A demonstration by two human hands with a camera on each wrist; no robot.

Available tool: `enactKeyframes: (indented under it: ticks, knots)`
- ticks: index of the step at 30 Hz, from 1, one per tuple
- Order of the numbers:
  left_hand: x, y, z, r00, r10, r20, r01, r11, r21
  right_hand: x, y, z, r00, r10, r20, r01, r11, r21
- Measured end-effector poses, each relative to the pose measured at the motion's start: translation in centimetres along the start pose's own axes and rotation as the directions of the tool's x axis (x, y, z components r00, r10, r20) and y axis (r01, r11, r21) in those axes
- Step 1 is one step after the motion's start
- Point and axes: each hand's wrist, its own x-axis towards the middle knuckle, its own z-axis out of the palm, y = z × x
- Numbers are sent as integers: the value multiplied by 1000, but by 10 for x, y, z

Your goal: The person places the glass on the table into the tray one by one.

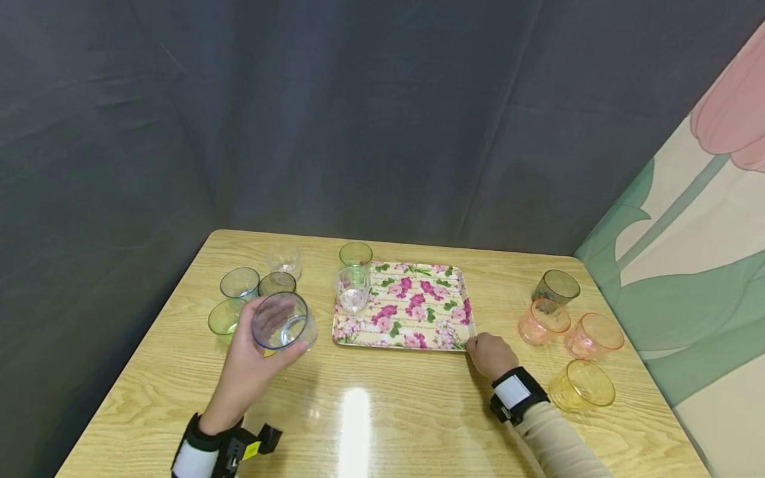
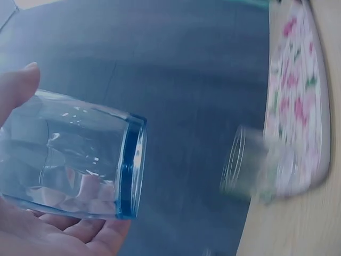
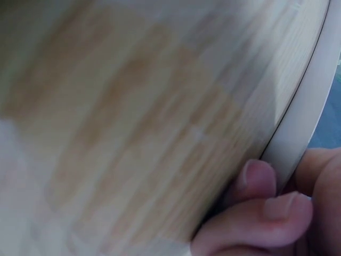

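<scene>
My left hand (image 1: pixel 251 368) grips a clear glass with a blue rim (image 1: pixel 287 325), holding it tilted above the table's left half. In the left wrist view, the thumb and fingers wrap round the glass (image 2: pixel 74 154) from opposite sides. With my right hand (image 1: pixel 493 356) I pinch the near right corner of a flowered tray (image 1: pixel 412 312). The right wrist view shows the fingers (image 3: pixel 256 218) curled at the tray's rim (image 3: pixel 298 122). A clear glass (image 1: pixel 354 299) stands at the tray's left side, and a green glass (image 1: pixel 356 255) at its far left corner.
Several glasses stand left on the table, among them a bluish one (image 1: pixel 240 284), a grey one (image 1: pixel 277 283), a green one (image 1: pixel 226 318) and a clear one (image 1: pixel 283 260). To the right are a grey glass (image 1: pixel 556 289), two pink glasses (image 1: pixel 542 324) and a yellow glass (image 1: pixel 581 386).
</scene>
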Motion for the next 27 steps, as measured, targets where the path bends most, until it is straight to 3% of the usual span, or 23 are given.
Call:
enactKeyframes:
  ticks: [4, 11, 19, 27]
  knots:
    - [11, -3, 29, 999, -3, 49, 4, 1000, -29, 0, 2, 0, 1000, -6, 5, 6, 1000, 6]
    - [22, -27, 64, 998, -50, 47, 55, 994, -97, -2, -2, -2, 1000, 0, 17, 0, 1000, 7]
    - [38, -66, 81, 984, -178, -14, 177, 982, -70, -1, 0, -2, 1000, 8, 18, -8, 1000, -1]
    - [48, -88, 91, 977, -210, -44, 210, 978, 5, 0, -1, -2, 1000, 5, 9, -5, 1000, 16]
